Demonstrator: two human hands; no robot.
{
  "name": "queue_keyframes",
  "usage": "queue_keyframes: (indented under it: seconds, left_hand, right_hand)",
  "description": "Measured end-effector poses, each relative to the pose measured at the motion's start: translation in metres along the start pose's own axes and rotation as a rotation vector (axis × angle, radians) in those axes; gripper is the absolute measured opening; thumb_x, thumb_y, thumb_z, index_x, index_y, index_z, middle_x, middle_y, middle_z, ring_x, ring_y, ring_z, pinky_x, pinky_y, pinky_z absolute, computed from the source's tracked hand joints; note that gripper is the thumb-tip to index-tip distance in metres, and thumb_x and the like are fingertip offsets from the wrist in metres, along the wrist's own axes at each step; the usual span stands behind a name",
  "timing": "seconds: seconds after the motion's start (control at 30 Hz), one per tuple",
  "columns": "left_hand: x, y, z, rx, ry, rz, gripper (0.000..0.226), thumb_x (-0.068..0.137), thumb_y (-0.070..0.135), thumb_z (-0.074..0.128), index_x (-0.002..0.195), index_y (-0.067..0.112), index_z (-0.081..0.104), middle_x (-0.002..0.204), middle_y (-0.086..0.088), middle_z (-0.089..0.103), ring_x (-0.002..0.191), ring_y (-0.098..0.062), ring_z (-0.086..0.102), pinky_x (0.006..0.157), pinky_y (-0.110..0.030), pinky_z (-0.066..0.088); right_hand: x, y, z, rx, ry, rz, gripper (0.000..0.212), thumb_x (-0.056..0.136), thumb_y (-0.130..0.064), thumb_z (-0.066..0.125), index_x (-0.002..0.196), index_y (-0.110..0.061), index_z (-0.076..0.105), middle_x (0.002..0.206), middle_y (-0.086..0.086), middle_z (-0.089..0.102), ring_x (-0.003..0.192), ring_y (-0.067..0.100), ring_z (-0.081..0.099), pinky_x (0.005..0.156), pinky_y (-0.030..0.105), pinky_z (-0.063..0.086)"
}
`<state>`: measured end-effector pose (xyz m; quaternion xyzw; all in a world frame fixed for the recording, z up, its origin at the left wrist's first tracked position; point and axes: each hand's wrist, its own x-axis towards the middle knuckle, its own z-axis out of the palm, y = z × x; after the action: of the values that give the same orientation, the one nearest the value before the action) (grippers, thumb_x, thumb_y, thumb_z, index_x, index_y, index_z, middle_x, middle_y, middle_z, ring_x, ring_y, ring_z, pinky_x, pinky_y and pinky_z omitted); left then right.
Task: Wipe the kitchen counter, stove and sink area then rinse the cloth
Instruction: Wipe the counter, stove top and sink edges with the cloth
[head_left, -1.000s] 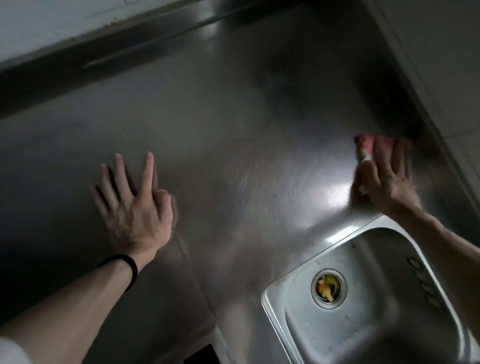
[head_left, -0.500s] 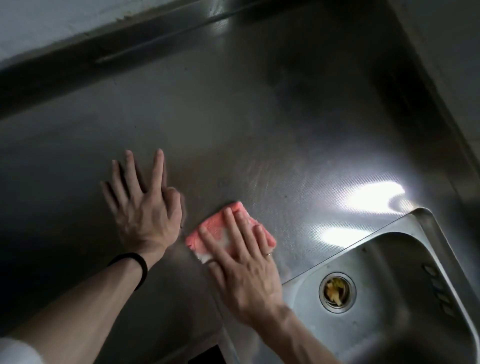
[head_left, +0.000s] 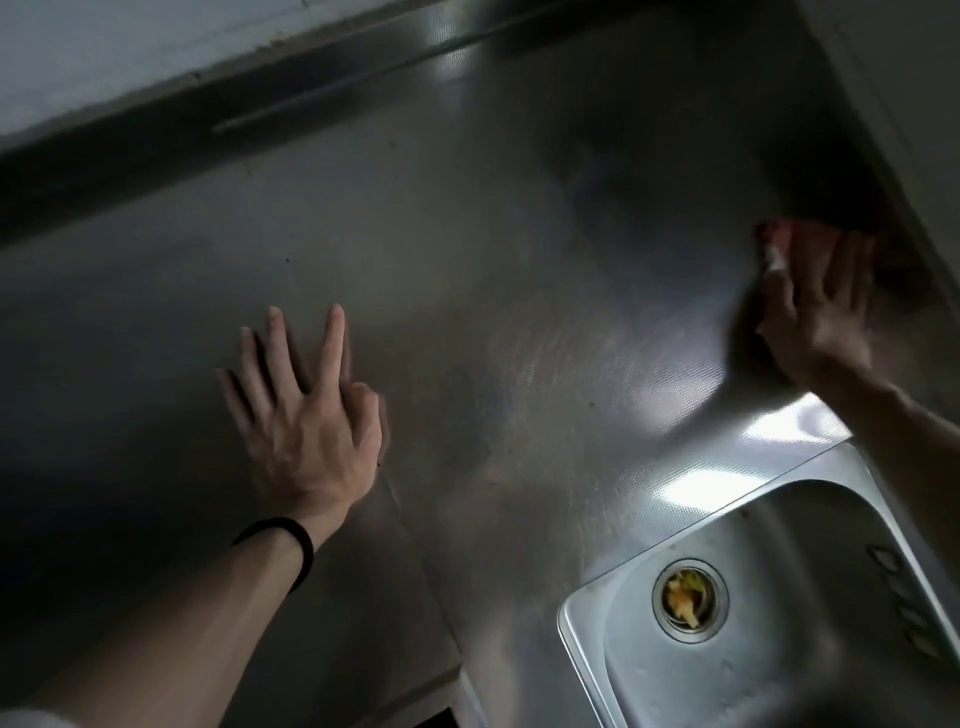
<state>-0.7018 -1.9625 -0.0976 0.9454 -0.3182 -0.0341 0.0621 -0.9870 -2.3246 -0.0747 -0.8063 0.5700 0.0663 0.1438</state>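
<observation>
The right hand (head_left: 818, 317) lies flat on the red cloth (head_left: 779, 240) with straight fingers, pressing it to the tabletop (head_left: 493, 260) at the far right. Motion blurs both, so the thumb is hard to make out. Only the cloth's left edge, with a pale patch, shows clearly; the rest is under the palm or lost in the dark corner by the wall (head_left: 893, 104). The left hand (head_left: 306, 415) rests open on the tabletop at near left, fingers spread and holding nothing, with a black band (head_left: 293, 545) on its wrist. The steel sink (head_left: 582, 654) sits near right, cut off by the picture's edge. Its drain strainer (head_left: 688, 597) holds yellowish scraps too small to identify
</observation>
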Motion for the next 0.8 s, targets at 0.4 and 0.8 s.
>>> queue_keyframes:
  seconds: [0.4, 0.8]
  left_hand:
    - [-0.002, 0.003, -0.005, -0.012, -0.002, 0.001, 0.071, 0.096, 0.037, 0.04, 0.166, 0.036, 0.024, 0.173, -0.017, 0.016, 0.158, -0.044, 0.016, 0.126, -0.066, 0.012]
    - [0.0, 0.002, -0.005, -0.001, -0.021, -0.004, 0.072, 0.096, 0.037, 0.039, 0.166, 0.036, 0.023, 0.173, -0.016, 0.016, 0.157, -0.044, 0.017, 0.126, -0.067, 0.013]
  right_hand:
    - [-0.224, -0.183, 0.108, 0.01, -0.011, -0.633, 0.06, 0.109, -0.049, 0.037, 0.166, -0.037, 0.019, 0.175, 0.012, 0.006, 0.163, 0.028, -0.004, 0.13, 0.048, 0.001]
    - [-0.038, -0.154, 0.045, 0.019, 0.037, -0.352, 0.06, 0.111, -0.049, 0.026, 0.167, -0.036, 0.008, 0.175, 0.012, -0.006, 0.162, 0.029, -0.011, 0.13, 0.055, 0.001]
